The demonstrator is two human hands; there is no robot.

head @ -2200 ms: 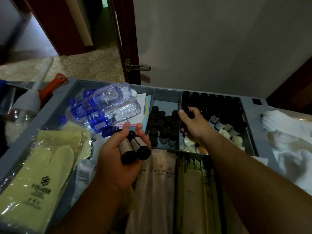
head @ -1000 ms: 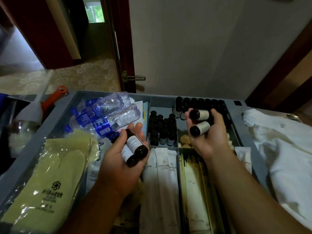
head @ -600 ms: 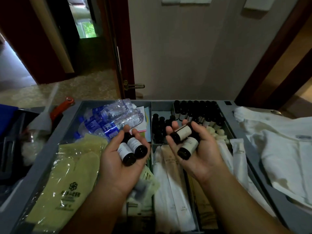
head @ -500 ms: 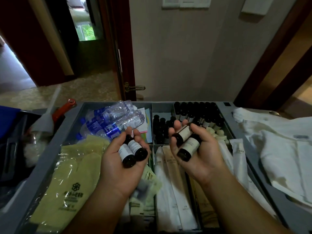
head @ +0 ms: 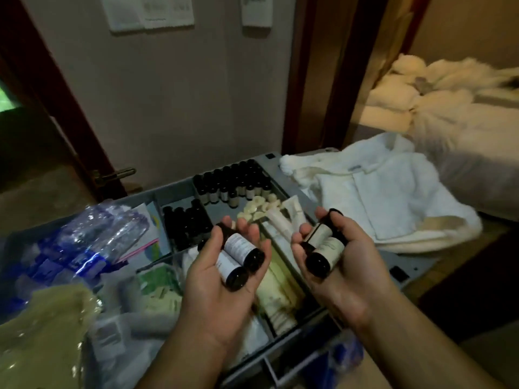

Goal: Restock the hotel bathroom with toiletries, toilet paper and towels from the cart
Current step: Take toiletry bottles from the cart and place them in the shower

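Bottles in left hand: two small dark bottles with white labels (head: 240, 249) lay side by side across the upturned palm, held above the cart's tray.
Left hand (head: 213, 293): palm up, with the fingers loosely curled round its two bottles and cupping them.
Bottles in right hand: two more dark bottles with cream labels (head: 327, 248) lay one against the other, also above the tray.
Right hand (head: 345, 276): palm up and turned inward, with the fingers and thumb curled round its pair.
Hands together: they were side by side, apart, and not touching.
Cart (head: 412, 265): a grey tray split into compartments lay beneath both hands.
Bottle stock (head: 233, 183): rows of matching dark bottles stood upright in the far compartment, with a second group (head: 188, 223) in the one to its left.
Soaps (head: 258, 209): small pale rounds were heaped just in front of the far bottles.
Sachets (head: 276, 299): long pale packets lay in the near compartment below the hands.
Water bottles (head: 92, 242): clear plastic with blue labels, these were piled at the left of the tray.
Yellow packets (head: 42, 338): wrapped in clear film, they lay at the near left corner.
Towels (head: 379, 197): white and loosely folded, they were on the cart's right end.
Bed (head: 463, 113): it showed through the doorway on the right, with rumpled white bedding.
Door handle (head: 115, 175): a metal lever on the dark red door to the left.
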